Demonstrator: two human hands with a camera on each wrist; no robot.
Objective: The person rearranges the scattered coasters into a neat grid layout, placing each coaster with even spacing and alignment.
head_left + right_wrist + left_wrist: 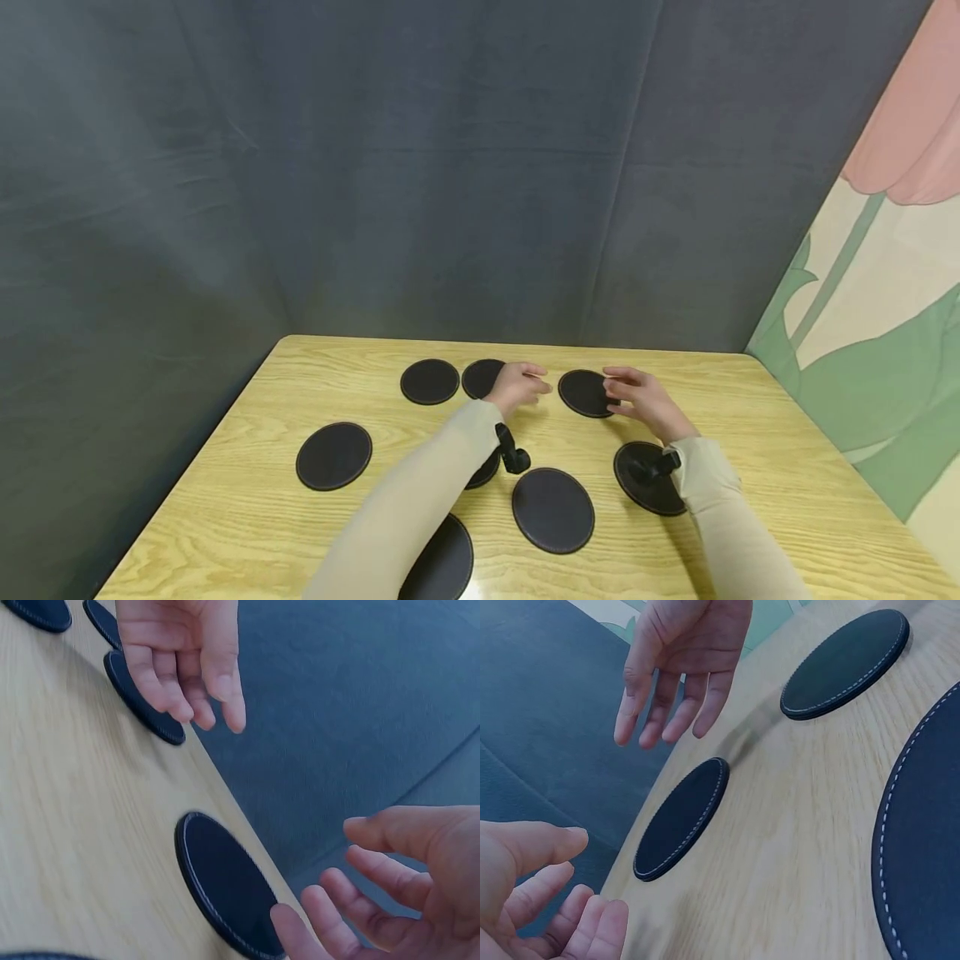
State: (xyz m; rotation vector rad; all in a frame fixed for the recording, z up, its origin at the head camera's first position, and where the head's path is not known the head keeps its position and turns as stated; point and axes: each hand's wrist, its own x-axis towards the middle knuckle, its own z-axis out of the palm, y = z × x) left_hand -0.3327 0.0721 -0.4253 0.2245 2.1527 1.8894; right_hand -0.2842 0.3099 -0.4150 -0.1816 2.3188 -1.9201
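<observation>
Far-right disc (585, 393): black, round, with a stitched rim; flat near the table's far edge, between the two hands.

Right hand (647, 404): raised just right of that disc, fingers spread and loosely bent, thumb apart; holds nothing. The left-wrist view shows a gap between fingertips and disc.

Left hand (519, 385): raised left of the same disc, fingers loosely bent, palm turned inward; holds nothing.

Far-middle disc (480, 377): partly behind the left hand. Far-left disc (430, 382): just beside it, on its left.

Right disc (647, 492): partly behind the right wrist camera (663, 463).

Near-centre disc (553, 510): whole, unobstructed.

Sleeve-covered discs, two: one beside the left wrist camera (516, 458), one at the near edge of view; both partly hidden by the left sleeve (408, 508).

Left disc (334, 456): alone, well apart.

Table (232, 517): pale wood grain. Beyond: dark curtain (450, 167); at right, flower-patterned cloth (862, 358).

Risks, judged: a push outward could send the far-right disc over the far edge; a dropped wrist or dragging sleeve could shift discs beneath.
</observation>
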